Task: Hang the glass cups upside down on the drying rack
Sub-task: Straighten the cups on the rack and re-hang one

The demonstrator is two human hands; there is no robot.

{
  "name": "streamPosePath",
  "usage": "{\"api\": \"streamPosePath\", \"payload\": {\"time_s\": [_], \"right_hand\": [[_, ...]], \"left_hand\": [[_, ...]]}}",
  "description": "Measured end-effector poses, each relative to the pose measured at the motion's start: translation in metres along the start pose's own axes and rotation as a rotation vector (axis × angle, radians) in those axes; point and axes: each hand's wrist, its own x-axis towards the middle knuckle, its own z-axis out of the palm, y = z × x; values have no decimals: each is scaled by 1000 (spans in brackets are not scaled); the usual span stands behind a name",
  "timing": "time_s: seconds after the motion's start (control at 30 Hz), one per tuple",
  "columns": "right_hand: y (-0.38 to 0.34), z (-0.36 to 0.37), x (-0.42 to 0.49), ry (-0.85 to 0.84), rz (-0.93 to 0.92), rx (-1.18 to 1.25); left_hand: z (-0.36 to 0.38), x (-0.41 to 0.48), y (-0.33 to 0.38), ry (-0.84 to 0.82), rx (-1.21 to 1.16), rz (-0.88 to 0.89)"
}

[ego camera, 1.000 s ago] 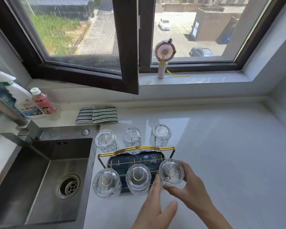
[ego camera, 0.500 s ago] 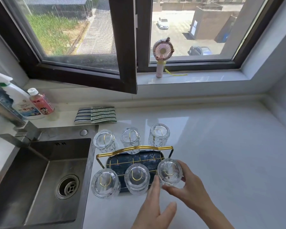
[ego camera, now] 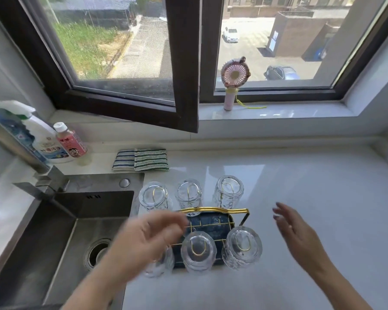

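Observation:
The drying rack (ego camera: 213, 210) has a gold wire frame and handle over a dark blue tray. Several clear ribbed glass cups hang upside down on its gold prongs: three along the far side (ego camera: 188, 193) and three along the near side (ego camera: 243, 245). My left hand (ego camera: 148, 238) hovers blurred over the rack's left part with fingers apart, hiding much of the near left cup (ego camera: 159, 262). My right hand (ego camera: 298, 233) is open to the right of the rack, clear of the near right cup.
A steel sink (ego camera: 61, 238) with a faucet (ego camera: 31, 173) lies left of the rack. A spray bottle (ego camera: 43, 139), a pink bottle (ego camera: 71, 143) and striped cloths (ego camera: 141, 159) sit behind it. A pink hand fan (ego camera: 233, 81) stands on the windowsill.
My right hand let go of the near right cup and drew off to the right. My left hand swung up and left over the rack. The camera moved closer.

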Motion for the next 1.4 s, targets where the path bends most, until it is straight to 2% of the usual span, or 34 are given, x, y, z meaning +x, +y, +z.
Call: {"api": "streamPosePath", "payload": {"time_s": [0.07,0.13,0.2,0.27,0.33,0.47,0.57,0.93,1.4], "right_hand": [[-27,1,18,12,-80,17],[-57,13,31,-30,-185,-12],[-86,33,44,-126,-298,-83],[-109,58,57,-237,-402,-180],[-125,86,73,-346,-464,-304],[-139,137,102,-535,-498,-588],[-135,160,111,-604,-537,-695],[-126,169,119,-520,-581,-673],[-130,165,114,-519,-542,-661]], "left_hand": [[-33,23,-3,368,-11,70],[-55,45,-22,548,44,23],[-64,62,-45,479,116,-123],[-67,71,-71,302,174,-260],[-65,76,-90,185,183,-323],[-57,88,-105,146,145,-303],[-57,94,-109,159,132,-260],[-68,108,-118,70,216,-224],[-69,112,-123,24,226,-193]]}}
